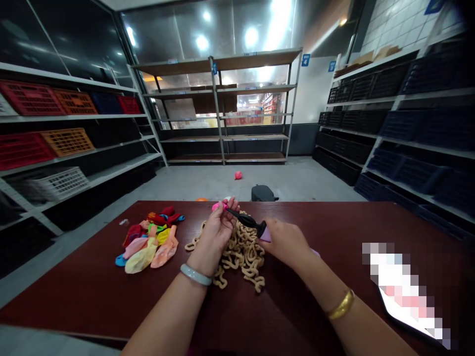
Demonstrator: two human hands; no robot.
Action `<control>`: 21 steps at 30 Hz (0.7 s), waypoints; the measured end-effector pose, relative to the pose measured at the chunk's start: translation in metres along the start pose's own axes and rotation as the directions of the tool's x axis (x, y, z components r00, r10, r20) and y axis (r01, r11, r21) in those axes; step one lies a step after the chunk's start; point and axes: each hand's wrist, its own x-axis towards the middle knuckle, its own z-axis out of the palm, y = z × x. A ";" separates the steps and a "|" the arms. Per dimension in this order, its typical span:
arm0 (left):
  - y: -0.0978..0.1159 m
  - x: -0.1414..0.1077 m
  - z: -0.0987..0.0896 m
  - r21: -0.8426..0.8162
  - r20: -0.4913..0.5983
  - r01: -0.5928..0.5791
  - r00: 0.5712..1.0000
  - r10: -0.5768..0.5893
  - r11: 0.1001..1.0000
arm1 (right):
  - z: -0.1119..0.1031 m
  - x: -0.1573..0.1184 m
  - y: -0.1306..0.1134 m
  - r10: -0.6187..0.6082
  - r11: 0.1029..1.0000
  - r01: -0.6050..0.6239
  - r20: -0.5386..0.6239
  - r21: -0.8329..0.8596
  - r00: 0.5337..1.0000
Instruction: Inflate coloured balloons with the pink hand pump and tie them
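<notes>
- the left hand pinches a small pink balloon between thumb and fingertips, its other fingers loosely curled with the palm turned up.
- the right hand is wrapped around the purple body of what looks like a hand pump, its black tapered end pointing at the balloon.
- the balloon sits at that tip, above the tabletop and past the pile of tan looped material; whether its neck is fully seated cannot be told, as the fingers hide it.
- to do this well, keep balloon and tip in one line, so the rubber is not dragged sideways.
- pinch around the neck rather than the body, firmly enough to stop slipping.
- hold the pump steady, clear of the loops below.
- leave the loose balloons off to the left.
</notes>
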 end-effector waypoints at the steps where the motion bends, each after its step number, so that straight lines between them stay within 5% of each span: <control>1: -0.002 -0.001 0.000 0.013 0.016 -0.005 1.000 0.005 1.000 | 0.000 0.000 0.001 0.002 1.000 -0.002 -0.003 0.001 1.000; 11: -0.020 -0.005 -0.002 0.190 0.174 -0.186 0.973 0.154 0.964 | -0.003 -0.001 -0.001 0.011 1.000 -0.010 -0.008 0.013 1.000; 21: -0.035 -0.021 0.003 0.263 0.185 -0.116 0.980 0.067 0.958 | -0.012 -0.004 -0.003 0.003 1.000 -0.003 -0.027 -0.008 1.000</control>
